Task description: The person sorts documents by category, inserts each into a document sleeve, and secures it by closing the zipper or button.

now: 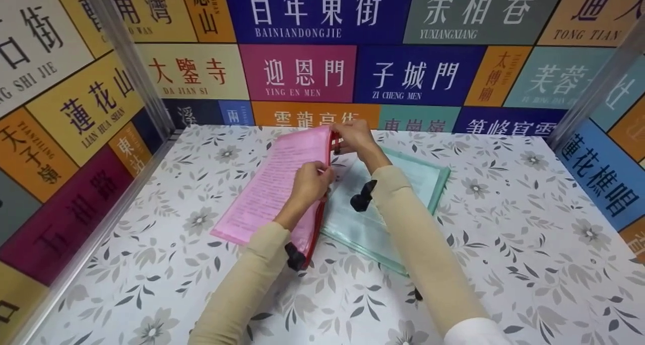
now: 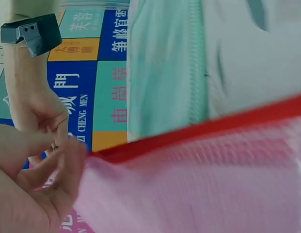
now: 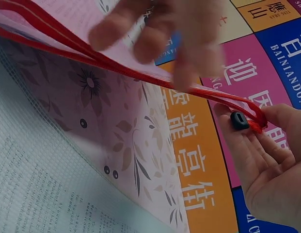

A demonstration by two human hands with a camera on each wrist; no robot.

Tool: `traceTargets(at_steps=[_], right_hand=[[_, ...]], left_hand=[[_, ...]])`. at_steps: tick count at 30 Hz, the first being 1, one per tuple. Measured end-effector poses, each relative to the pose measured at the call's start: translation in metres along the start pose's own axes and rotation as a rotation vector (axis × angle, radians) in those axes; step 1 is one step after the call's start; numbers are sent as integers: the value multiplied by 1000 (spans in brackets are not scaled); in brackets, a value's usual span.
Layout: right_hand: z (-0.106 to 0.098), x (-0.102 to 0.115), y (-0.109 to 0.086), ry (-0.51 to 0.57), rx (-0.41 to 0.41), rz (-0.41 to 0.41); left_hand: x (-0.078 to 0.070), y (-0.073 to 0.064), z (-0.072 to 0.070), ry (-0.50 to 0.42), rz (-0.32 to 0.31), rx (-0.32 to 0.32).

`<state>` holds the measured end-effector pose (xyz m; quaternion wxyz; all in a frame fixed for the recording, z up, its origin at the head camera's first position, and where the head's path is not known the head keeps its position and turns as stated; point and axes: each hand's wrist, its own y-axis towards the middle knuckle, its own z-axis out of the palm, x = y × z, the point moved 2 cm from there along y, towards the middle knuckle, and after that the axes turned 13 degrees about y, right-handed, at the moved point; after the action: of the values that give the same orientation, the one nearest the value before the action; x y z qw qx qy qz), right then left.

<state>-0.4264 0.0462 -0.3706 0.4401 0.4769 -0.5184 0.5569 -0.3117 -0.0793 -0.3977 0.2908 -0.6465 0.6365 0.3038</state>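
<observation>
A pink mesh zipper document bag [image 1: 272,184] with a red zipper edge stands tilted up, printed sheets showing through it. My right hand [image 1: 355,138] pinches its far corner at the zipper's end, where a small black piece [image 3: 239,121] sits against the fingers. Nearer to me along the red edge, my left hand [image 1: 310,184] has thumb and fingertips together on the zipper side; its fingers are blurred in the right wrist view. Two red zipper strips [image 3: 48,29] show apart there. Beneath and to the right lies a green mesh zipper bag [image 1: 363,239] with papers inside, partly covered.
The table [image 1: 166,284] wears a white cover with grey leaves and flowers. Behind it rises a wall of coloured panels [image 1: 297,73] with street names. Clear upright strips [image 1: 126,53] stand at the corners. Black wrist devices [image 1: 364,196] hang from both sleeves.
</observation>
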Motion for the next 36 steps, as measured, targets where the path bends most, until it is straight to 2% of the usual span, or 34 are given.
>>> traceTargets(at_steps=[3,7,10,12,21,26,29,36], right_hand=[[2,1,-1,16,9,-12],[5,3,-2,-11,14,-44],[7,4,-3,-45,19,-52],[8,4,-4,-48,22,-52],[8,6,-8,-93,-1,-54],[5,4,-10,-114,6,-69],[5,4,-10,-123,8,-83],[7,6,-10,-145,-14,-120]], left_hand=[[-5,9,2,-204,-60,56],[-6,18,5,-469,-214,157],[-5,22,7,-583,-300,177],[-4,24,8,-639,-324,173],[-7,28,19,-811,-364,97],[-5,31,23,-915,-380,97],[-5,31,22,-932,-396,100],[-8,33,21,-912,-400,62]])
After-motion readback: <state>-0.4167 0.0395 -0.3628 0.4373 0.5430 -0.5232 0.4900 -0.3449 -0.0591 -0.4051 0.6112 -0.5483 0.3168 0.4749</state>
